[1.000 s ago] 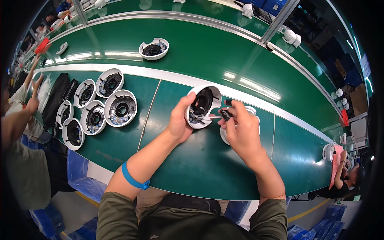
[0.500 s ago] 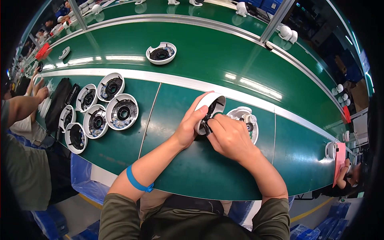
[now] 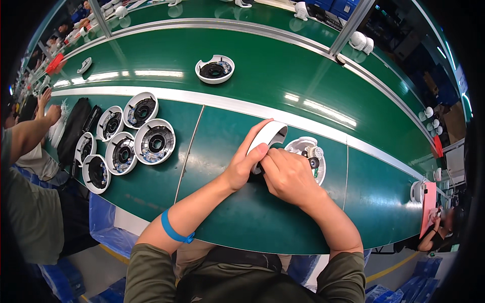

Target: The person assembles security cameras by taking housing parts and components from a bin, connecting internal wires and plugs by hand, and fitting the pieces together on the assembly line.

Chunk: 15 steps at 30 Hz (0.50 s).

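Observation:
A white round plastic housing (image 3: 270,133) is held up on edge in my left hand (image 3: 241,165), thumb across its outside wall. My right hand (image 3: 289,174) is closed, with its fingertips at the housing's lower rim. What those fingertips pinch is hidden behind the hand and the housing. Just right of my right hand, a white shell with a lens and small inner parts (image 3: 316,157) lies on the green bench. To the left several white round housings with black rings and blue circuit boards (image 3: 155,142) rest open side up.
On the green conveyor (image 3: 283,70) beyond the metal rail sits another white housing (image 3: 214,69). A black bag-like bundle (image 3: 73,129) lies at the bench's left. A co-worker's forearm (image 3: 33,132) reaches in from the left; another person (image 3: 435,235) sits far right by a pink sheet (image 3: 429,204).
The housing in my left hand has tilted, so its inside now faces away and the black parts are hidden. On the conveyor, the white housing has shifted right. The left co-worker's hands have moved.

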Available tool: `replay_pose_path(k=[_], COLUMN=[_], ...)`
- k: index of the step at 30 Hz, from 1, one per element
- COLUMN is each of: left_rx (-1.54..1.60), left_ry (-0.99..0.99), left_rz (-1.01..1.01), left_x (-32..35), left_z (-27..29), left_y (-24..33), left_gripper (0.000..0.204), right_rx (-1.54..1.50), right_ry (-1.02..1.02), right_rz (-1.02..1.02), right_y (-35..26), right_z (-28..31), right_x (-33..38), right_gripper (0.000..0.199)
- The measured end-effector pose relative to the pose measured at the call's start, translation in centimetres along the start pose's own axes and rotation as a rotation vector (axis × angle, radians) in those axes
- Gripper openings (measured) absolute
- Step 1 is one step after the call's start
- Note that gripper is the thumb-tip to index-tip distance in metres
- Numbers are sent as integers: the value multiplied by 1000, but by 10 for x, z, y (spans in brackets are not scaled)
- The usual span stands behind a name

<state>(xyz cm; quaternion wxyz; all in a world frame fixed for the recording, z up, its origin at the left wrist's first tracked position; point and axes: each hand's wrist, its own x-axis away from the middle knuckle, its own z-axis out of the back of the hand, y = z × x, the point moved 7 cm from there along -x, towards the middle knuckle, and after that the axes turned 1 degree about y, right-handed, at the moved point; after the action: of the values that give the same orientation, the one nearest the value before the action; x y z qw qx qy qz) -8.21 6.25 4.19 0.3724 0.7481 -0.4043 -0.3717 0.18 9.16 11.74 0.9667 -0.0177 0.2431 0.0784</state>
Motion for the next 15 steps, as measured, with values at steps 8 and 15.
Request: replay_pose_path(k=[8,15], left_rx=[285,258], left_ry=[223,493], left_rz=[123,60], left_x=[-19,-73], left_z=[6,-5], left_y=[-29,-15], left_gripper=[64,68], right_rx=[-24,-1303], right_ry=[9,-48], right_rz=[-564,-930], right_y=[31,87], right_z=[75,84], right_x=[17,50], right_gripper=[16,36])
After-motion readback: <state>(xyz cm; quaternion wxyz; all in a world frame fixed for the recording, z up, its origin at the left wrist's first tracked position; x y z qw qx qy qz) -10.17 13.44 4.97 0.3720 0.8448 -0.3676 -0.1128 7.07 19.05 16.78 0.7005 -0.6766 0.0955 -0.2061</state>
